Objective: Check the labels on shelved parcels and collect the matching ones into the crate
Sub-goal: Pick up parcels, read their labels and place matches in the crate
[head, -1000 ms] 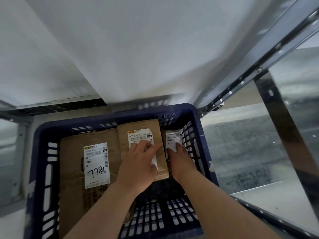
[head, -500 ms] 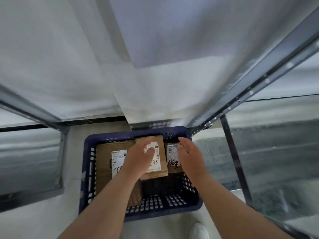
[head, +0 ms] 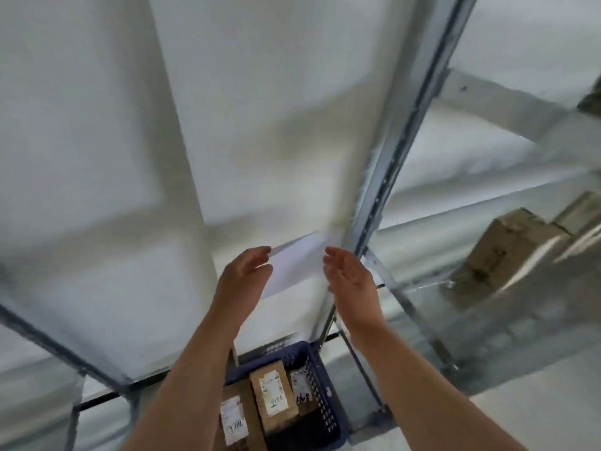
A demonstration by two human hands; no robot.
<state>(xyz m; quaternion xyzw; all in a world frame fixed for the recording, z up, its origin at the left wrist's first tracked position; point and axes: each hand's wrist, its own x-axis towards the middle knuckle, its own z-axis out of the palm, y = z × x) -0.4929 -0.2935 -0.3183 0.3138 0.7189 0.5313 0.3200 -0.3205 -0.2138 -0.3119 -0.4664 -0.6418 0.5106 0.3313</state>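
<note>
With both forearms stretched up and forward, the left hand (head: 244, 278) and the right hand (head: 351, 281) sit level with each other, palms turned inward, fingers straight to loosely bent and gripping nothing. Between them, against the white panel (head: 227, 125) behind, lies a pale flat sheet (head: 296, 262). Its left corner meets the left fingertips, but blur hides whether they touch. The blue crate (head: 325, 405) stands well below and nearer, between the two forearms and clear of both hands. Inside it a brown parcel (head: 273, 395) with a white label leans in the middle. A second parcel (head: 234, 418) with a handwritten label lies to its left, partly hidden by the left forearm. A small parcel (head: 300, 392) stands against the crate's right wall. Just right of the right hand, a metal upright (head: 400, 141) of the shelving rises. Far right, cardboard boxes (head: 507, 249) rest on a shelf, well apart from both hands and blurred.
</note>
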